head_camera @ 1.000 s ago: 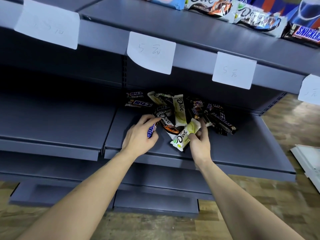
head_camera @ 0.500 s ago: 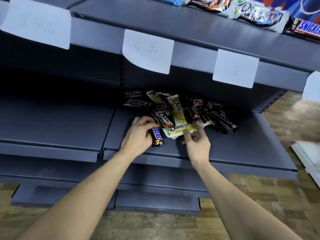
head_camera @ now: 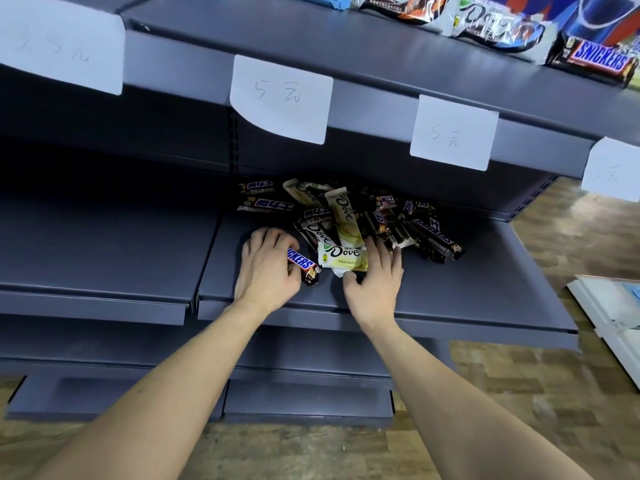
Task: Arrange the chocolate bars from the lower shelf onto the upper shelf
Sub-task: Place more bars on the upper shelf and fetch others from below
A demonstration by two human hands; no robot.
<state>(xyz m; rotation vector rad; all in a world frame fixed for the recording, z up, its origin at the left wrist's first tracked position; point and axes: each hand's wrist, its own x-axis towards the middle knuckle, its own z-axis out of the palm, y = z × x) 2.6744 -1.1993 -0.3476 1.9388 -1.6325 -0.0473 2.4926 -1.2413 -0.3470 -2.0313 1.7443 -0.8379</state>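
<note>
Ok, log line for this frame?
stage: picking from lower shelf | left hand: grips Snickers bar | right hand: on pale Dove bar | pile: remains

Four white paper price tags hang off the front lip of the shelving, first one [head_camera: 60,46] far left, then [head_camera: 282,98], [head_camera: 453,133] and [head_camera: 611,171] stepping right, with faint handwriting on them; wood-pattern floor [head_camera: 502,393] below; some white flat panel thing [head_camera: 613,313] lying at the right edge
</note>
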